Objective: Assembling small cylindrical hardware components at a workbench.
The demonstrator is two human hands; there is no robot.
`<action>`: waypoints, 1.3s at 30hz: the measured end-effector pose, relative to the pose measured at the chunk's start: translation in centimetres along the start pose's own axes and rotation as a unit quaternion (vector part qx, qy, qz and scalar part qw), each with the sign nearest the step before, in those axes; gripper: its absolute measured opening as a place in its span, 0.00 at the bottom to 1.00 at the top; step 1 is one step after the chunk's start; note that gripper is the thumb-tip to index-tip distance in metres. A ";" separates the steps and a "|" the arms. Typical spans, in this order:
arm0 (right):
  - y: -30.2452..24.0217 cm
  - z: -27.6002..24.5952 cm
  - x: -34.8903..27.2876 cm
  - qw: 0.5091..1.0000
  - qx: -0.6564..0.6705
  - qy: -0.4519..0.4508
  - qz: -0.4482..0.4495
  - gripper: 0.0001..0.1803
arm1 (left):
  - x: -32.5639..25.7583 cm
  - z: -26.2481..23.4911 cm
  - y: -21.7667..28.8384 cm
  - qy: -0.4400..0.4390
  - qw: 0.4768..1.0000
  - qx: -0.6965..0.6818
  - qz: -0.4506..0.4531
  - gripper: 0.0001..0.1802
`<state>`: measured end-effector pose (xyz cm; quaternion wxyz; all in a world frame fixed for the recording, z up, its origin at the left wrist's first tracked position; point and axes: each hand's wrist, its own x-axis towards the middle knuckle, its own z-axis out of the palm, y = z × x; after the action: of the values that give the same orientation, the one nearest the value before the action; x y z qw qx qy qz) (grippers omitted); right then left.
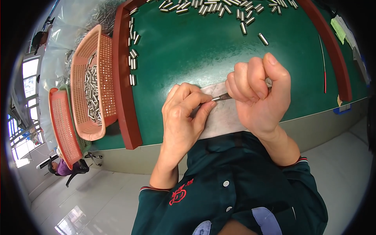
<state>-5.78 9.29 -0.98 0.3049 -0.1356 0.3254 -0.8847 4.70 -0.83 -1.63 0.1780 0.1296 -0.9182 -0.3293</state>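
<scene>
My left hand (182,113) pinches a small shiny metal cylinder (215,99) between thumb and forefinger. My right hand (260,92) is wrapped round a slim hand tool (225,96) with a dark metal shaft, its handle mostly hidden in the fist. The tool's tip meets the end of the cylinder; whether it sits inside cannot be seen. Beneath both hands lies a pale, stained cloth or sheet (223,121) at the near edge of the green tabletop (176,51). A single metal cylinder (263,38) rests beyond my right hand.
Many metal cylinders (211,8) are spread along the far side, with more by the left red-brown rail (125,90). Another rail (333,47) bounds the right, near a thin red-handled rod (324,78). A pink basket (106,74) of cylinders and a red basket (64,125) stand left.
</scene>
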 end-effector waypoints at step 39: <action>-0.6 0.0 -0.6 0.996 0.046 -0.006 -0.070 0.22 | 0.1 0.2 -0.2 -0.021 0.999 -0.031 -0.018 0.06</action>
<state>-5.57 10.06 -0.59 0.2497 -0.1488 0.2722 -0.9173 4.53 -0.97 -1.88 0.1564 0.1339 -0.9084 -0.3638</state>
